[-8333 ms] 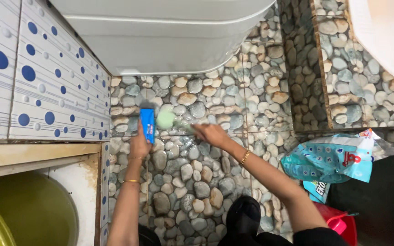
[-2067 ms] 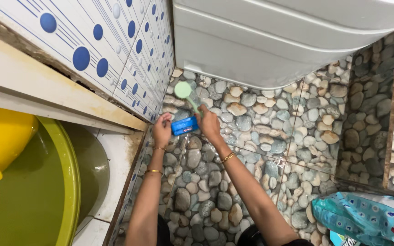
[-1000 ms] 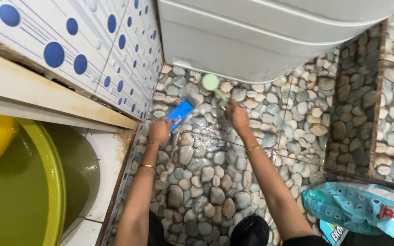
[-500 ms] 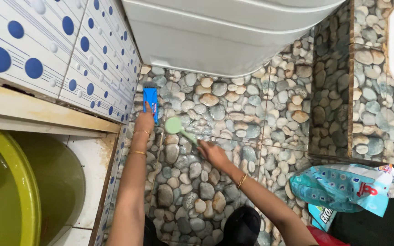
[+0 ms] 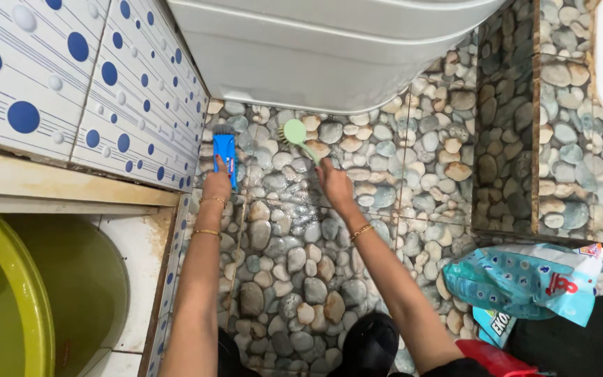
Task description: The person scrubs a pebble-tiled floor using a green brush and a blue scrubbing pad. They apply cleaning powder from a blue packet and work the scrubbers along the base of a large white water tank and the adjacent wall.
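My left hand (image 5: 216, 184) grips a blue scrub brush (image 5: 224, 156) and presses it onto the pebble-patterned floor (image 5: 294, 258), close to the dotted tile wall (image 5: 99, 91). My right hand (image 5: 334, 183) holds the handle of a light green round brush (image 5: 295, 134), whose head rests on the floor just below the white tub (image 5: 329, 56). The two brushes lie side by side, a short gap apart. Gold bangles show on both wrists.
A yellow-green basin (image 5: 15, 307) sits in a white-tiled trough at the lower left. A teal plastic bag (image 5: 525, 283) lies at the right, beside a red object (image 5: 497, 359). A pebble-tiled step (image 5: 525, 119) rises at the right. A dark sandal (image 5: 368, 345) is at the bottom.
Both brushes have shifted over the floor: the blue one now lies further from the wall base, and the green brush has moved up toward the tub. The view has shifted slightly.
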